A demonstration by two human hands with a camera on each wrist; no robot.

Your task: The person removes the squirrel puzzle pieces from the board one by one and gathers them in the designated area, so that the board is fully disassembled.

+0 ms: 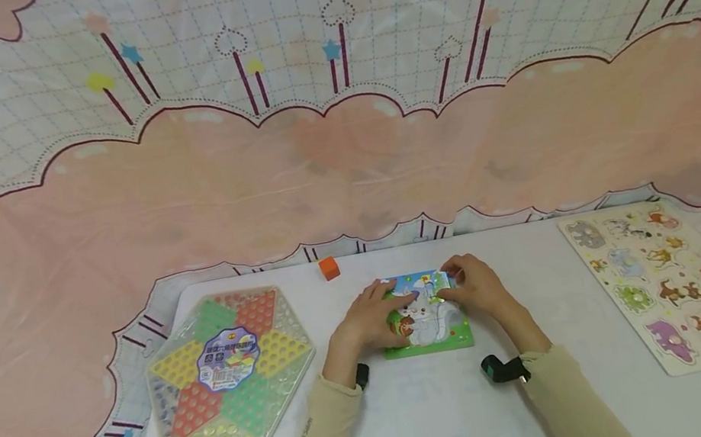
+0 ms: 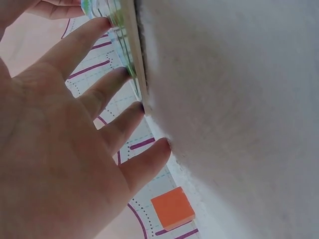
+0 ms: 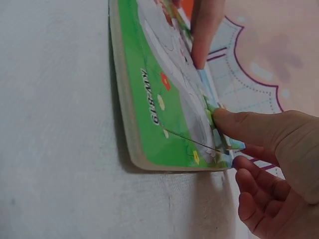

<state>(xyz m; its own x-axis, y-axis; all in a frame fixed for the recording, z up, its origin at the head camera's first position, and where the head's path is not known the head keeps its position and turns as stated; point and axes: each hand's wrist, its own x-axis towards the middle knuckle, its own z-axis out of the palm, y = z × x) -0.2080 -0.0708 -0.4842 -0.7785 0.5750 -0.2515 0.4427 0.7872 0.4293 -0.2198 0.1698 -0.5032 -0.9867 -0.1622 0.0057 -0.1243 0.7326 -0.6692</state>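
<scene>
From the head camera, a small jigsaw puzzle board (image 1: 425, 322) lay flat on the white table (image 1: 426, 422), a little below the middle of the frame. The left hand (image 1: 377, 316) rested on the left part of the board with its fingers spread out and mostly straight. The right hand (image 1: 473, 284) sat at the board's upper right corner, and its fingers were bent down onto a puzzle piece (image 1: 439, 281) there. A small orange block (image 1: 329, 268) stood on the table just above the board, apart from both hands. A six-sided checkers game (image 1: 229, 368) in clear wrap lay at the lower left. A big animal puzzle (image 1: 681, 283) lay at the right side of the frame. A pink and white cloth (image 1: 340, 158) filled the top half.

In the left wrist view, the left hand (image 2: 65, 149) filled the left side of the frame. Its fingers (image 2: 119, 124) were spread and straight, and the tips touched the edge of the board (image 2: 130, 45) near the top middle. It held nothing. The orange block (image 2: 172, 207) showed at the bottom middle.

In the right wrist view, the board (image 3: 149, 99) ran from the top middle down to the middle of the frame, with its green picture side showing. The right hand (image 3: 269, 164) was at the lower right. Its thumb (image 3: 234, 122) pressed on the puzzle piece (image 3: 212, 112) at the board's corner, and the other fingers curled below it. A finger of the left hand (image 3: 204, 30) pressed on the board at the top.
</scene>
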